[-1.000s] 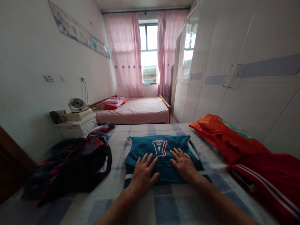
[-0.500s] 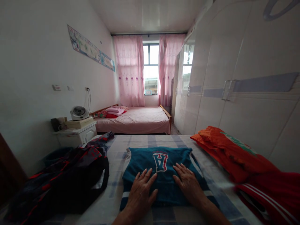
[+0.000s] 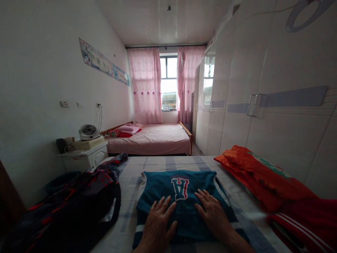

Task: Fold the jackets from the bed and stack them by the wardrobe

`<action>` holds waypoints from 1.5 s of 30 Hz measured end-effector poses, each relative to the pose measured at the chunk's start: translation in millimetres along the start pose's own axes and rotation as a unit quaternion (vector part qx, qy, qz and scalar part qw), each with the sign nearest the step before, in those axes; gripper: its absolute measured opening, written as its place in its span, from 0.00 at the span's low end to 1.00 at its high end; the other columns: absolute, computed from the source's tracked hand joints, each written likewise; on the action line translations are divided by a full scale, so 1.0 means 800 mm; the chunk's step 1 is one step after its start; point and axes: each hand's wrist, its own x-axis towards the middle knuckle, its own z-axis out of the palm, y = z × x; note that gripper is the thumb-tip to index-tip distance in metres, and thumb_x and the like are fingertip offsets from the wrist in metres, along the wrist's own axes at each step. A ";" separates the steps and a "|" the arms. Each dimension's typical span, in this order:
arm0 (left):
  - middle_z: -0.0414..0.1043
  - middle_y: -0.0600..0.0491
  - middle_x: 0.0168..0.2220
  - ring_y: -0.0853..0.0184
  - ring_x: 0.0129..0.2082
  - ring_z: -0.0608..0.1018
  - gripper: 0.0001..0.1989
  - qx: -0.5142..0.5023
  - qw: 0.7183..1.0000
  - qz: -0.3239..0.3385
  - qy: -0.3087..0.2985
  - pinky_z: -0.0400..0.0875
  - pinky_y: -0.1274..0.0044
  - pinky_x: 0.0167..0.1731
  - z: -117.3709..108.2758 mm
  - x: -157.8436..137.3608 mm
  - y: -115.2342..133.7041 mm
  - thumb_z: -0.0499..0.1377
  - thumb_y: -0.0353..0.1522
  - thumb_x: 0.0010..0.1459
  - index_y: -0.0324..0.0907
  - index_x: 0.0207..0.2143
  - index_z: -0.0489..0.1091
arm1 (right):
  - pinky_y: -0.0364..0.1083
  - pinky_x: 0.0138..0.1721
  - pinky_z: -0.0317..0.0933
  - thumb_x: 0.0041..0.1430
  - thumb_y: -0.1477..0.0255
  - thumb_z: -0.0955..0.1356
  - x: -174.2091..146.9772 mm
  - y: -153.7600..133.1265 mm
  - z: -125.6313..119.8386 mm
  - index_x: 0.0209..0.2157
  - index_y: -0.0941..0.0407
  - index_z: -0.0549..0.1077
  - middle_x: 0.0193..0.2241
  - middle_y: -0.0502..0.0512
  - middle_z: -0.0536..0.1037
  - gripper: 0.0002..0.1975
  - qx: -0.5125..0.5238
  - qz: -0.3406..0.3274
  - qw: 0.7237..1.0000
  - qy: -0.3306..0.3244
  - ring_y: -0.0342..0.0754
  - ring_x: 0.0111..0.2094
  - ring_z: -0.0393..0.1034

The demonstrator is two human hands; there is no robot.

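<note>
Teal garment (image 3: pixel 184 215) under both hands (image 3: pixel 158 222) (image 3: pixel 213 212), bare sheet (image 3: pixel 127 200) either side

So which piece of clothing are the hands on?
The folded teal top with the letter A; the dark heap at left, orange garment and red garment at right lie untouched.

A person's left hand (image 3: pixel 159 222) and right hand (image 3: pixel 212 213) rest on a teal garment (image 3: pixel 184 215), dark clothing (image 3: pixel 86 207) to its left.

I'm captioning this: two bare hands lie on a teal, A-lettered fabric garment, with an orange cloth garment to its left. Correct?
No: the head view shows the orange garment right of the teal garment, on which the left hand and right hand lie.
</note>
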 end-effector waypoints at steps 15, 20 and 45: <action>0.56 0.53 0.61 0.57 0.61 0.59 0.26 0.017 1.000 -0.001 0.003 0.54 0.57 0.58 -0.005 -0.002 0.006 0.54 0.33 0.56 0.51 0.58 0.59 | 0.54 0.60 0.47 0.61 0.60 0.57 -0.002 -0.005 -0.006 0.56 0.57 0.66 0.58 0.56 0.63 0.26 -0.002 0.001 1.000 -0.007 0.53 0.61 0.52; 0.55 0.51 0.61 0.57 0.61 0.59 0.26 0.015 1.000 -0.009 -0.009 0.53 0.58 0.58 -0.012 -0.001 0.011 0.54 0.34 0.55 0.48 0.58 0.60 | 0.53 0.56 0.53 0.62 0.62 0.57 0.011 -0.013 -0.037 0.53 0.58 0.68 0.57 0.61 0.65 0.24 -0.030 -0.049 0.996 -0.071 0.55 0.58 0.57; 0.59 0.46 0.59 0.58 0.60 0.60 0.20 -0.134 0.977 -0.124 0.112 0.53 0.63 0.59 -0.023 0.001 -0.035 0.53 0.35 0.57 0.41 0.51 0.68 | 0.56 0.59 0.37 0.61 0.56 0.52 0.153 -0.058 0.044 0.63 0.59 0.49 0.65 0.58 0.47 0.33 -0.061 0.058 0.992 -0.091 0.56 0.64 0.40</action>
